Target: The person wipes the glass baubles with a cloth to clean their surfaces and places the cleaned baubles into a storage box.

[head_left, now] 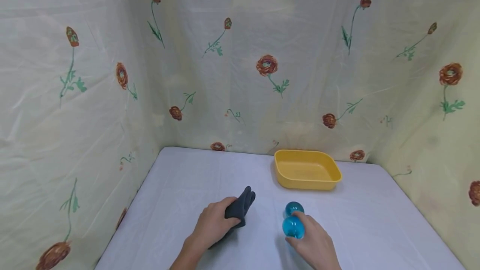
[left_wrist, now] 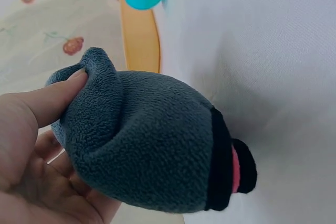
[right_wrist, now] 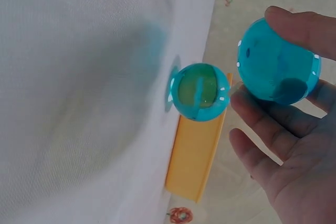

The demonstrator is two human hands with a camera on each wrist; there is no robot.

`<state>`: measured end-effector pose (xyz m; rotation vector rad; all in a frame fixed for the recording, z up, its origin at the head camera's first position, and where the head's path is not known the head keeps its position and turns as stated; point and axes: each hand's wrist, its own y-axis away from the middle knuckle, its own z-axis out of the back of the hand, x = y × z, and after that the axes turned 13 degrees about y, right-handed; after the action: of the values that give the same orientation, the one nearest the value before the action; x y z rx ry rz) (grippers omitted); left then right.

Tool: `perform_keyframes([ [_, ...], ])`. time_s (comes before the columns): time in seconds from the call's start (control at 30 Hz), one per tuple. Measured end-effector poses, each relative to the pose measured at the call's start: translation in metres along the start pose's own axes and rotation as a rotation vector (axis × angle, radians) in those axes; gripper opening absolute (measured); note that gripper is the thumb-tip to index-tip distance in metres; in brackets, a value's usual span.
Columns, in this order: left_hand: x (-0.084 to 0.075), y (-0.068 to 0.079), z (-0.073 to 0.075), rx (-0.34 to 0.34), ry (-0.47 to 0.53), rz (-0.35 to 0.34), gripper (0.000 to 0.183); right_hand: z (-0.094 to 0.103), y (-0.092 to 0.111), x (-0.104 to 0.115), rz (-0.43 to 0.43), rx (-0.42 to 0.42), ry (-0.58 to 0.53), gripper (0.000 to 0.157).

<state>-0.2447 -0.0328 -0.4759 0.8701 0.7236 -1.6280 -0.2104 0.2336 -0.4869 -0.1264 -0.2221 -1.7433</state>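
Note:
My left hand (head_left: 213, 223) grips a folded dark grey cloth (head_left: 238, 209) on the left side of the table. In the left wrist view, the cloth (left_wrist: 147, 145) looks fuzzy, with a black edge and a pink strip at one end, and the thumb presses into its bunched upper part. A see-through blue ball (head_left: 293, 227) is held between the thumb and fingers of my right hand (head_left: 316, 243), raised over the table in the right wrist view. Just beyond it a second blue ball (right_wrist: 199, 93) rests on the white surface.
A yellow rectangular tub (head_left: 309, 184) stands toward the back right of the white-covered table (head_left: 202, 174), behind the balls. Flower-patterned sheeting (head_left: 225, 74) walls the table in at the back and on both sides.

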Motion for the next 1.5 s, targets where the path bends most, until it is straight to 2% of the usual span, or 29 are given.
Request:
perform_keyframes([
  [0.27, -0.001, 0.001, 0.0, -0.017, 0.09, 0.007, 0.06, -0.001, 0.002, 0.005, -0.011, -0.004, -0.022, 0.074],
  [0.63, -0.006, 0.003, -0.001, 0.006, 0.269, 0.026, 0.061, 0.002, 0.008, 0.016, 0.017, -0.083, -0.063, 0.07],
  [0.9, -0.006, 0.003, -0.001, 0.01, 0.316, 0.02, 0.061, 0.009, 0.013, 0.024, 0.048, -0.122, -0.061, 0.071],
  [1.1, -0.01, 0.003, -0.005, 0.011, 0.328, 0.045, 0.062, 0.011, 0.017, 0.03, 0.07, -0.144, -0.097, 0.071],
  [1.5, -0.017, 0.004, -0.016, 0.017, 0.384, 0.028, 0.059, 0.015, 0.025, 0.042, 0.175, -0.208, -0.159, 0.067],
])
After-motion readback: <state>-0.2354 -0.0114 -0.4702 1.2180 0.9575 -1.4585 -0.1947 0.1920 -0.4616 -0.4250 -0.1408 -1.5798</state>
